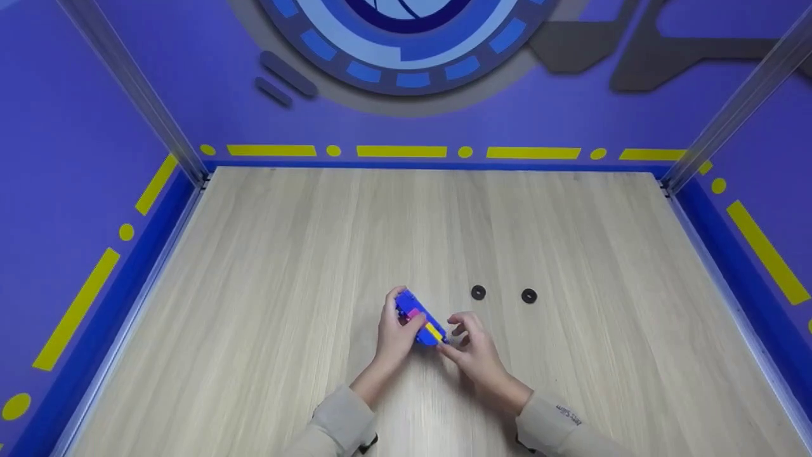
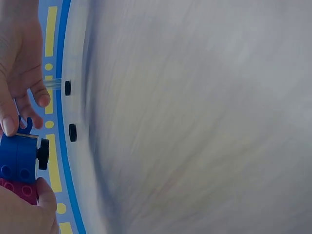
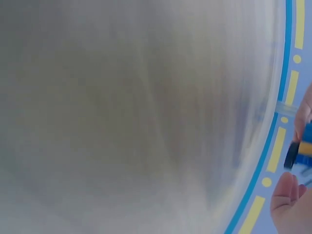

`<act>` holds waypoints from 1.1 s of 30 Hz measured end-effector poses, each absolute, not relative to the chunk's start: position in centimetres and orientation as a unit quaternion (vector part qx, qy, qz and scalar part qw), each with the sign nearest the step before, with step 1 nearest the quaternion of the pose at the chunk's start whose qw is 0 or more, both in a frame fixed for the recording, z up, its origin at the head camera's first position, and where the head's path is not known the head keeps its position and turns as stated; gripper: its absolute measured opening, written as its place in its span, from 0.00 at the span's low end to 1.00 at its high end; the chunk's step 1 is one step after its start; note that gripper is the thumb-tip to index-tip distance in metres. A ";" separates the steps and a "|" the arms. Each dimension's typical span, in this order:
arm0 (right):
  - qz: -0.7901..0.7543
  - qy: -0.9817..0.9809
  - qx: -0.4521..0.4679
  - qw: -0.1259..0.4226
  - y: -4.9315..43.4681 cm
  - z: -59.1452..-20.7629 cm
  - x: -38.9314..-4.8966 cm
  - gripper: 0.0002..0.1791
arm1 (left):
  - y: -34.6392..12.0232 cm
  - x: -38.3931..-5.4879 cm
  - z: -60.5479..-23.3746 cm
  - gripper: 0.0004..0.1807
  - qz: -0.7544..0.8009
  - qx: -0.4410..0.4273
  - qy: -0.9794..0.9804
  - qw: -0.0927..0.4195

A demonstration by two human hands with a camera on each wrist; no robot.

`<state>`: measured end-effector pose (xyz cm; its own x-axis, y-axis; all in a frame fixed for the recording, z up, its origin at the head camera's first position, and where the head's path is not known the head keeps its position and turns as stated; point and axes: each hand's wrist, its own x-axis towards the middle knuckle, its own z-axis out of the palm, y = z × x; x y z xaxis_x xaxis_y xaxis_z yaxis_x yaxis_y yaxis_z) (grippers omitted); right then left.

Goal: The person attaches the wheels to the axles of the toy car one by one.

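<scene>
My left hand (image 1: 398,333) grips a blue toy vehicle (image 1: 411,302), its thumb across a pink brick and a yellow strip. The toy is held above the table at a slant. In the left wrist view, a black wheel (image 2: 44,154) sits on the vehicle's side, and a small blue hook (image 2: 27,125) sticks out at its end. My right hand (image 1: 477,353) is at the toy's near end. Its thumb touches the blue body, while the other fingers stay apart from it, loosely bent. Part of the toy is hidden by the left hand.
Two black wheels (image 1: 478,292) (image 1: 529,296) lie on the wooden table (image 1: 285,266), beyond the right hand and to its right. Blue panels with yellow marks (image 1: 401,152) enclose the table at the back and both sides, with metal posts at the far corners.
</scene>
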<state>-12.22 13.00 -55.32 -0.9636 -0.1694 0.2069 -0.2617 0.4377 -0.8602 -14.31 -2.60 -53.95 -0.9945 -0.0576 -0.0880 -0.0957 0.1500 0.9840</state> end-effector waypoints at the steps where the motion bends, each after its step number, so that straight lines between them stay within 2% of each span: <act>1: 0.515 -0.846 0.125 0.045 13.2 -55.3 -12.3 0.22 | -2.7 -14.3 -54.0 0.31 0.648 -0.050 0.759 0.013; 13: 0.519 -0.850 0.083 0.039 15.0 -55.1 -13.1 0.21 | -3.2 -14.4 -54.0 0.30 0.653 -0.064 0.754 0.031; 33: 0.507 -0.862 0.009 -0.005 18.1 -56.0 -14.9 0.15 | -3.8 -15.0 -54.5 0.32 0.649 -0.065 0.758 0.027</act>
